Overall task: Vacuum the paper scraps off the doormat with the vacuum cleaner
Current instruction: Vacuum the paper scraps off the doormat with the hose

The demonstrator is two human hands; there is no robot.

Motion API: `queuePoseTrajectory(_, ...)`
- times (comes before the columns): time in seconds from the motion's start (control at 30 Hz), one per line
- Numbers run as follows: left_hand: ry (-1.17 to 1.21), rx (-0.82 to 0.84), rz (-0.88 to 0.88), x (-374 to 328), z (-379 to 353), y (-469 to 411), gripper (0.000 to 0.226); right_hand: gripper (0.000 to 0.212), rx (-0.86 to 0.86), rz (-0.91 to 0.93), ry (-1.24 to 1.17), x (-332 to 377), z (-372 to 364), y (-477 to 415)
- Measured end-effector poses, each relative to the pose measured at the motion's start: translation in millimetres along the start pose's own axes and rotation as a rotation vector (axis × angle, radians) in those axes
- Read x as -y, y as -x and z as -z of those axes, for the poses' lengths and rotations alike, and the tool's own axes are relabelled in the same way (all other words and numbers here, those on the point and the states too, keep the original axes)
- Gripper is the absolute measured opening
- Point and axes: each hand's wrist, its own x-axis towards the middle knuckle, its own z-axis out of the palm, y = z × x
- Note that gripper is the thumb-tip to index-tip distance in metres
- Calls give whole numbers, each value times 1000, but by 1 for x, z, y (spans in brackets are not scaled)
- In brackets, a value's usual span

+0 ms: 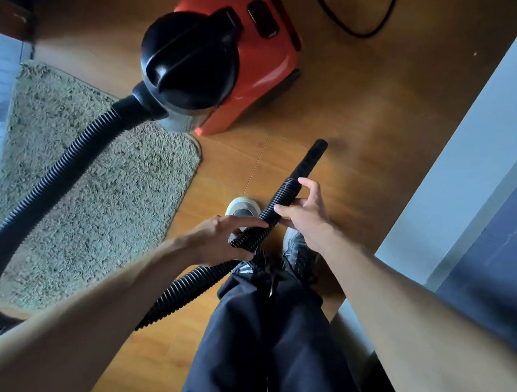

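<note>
Gripping ribbed hose (266,219): left hand (218,234) fingers curled around it; right hand (304,213) fingers loosely pinching it near nozzle (309,159).

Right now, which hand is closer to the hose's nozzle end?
The right hand, gripping the hose just below the smooth nozzle; the left hand holds farther back.
</note>
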Motion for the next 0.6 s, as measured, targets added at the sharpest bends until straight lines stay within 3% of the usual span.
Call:
queuePoseTrajectory(0.23, -70, 5, 38, 10, -9, -22, 73, 78, -16, 10, -22, 10, -9, 0)
queuePoseTrajectory(0.47, -213, 82, 79, 6, -10, -31, 69, 72, -37, 79, 165, 14, -8, 4)
queuePoseTrajectory(0.6, -206, 17, 83, -4, -3, -30, 70, 70, -26, 182, 440, 29, 2, 15)
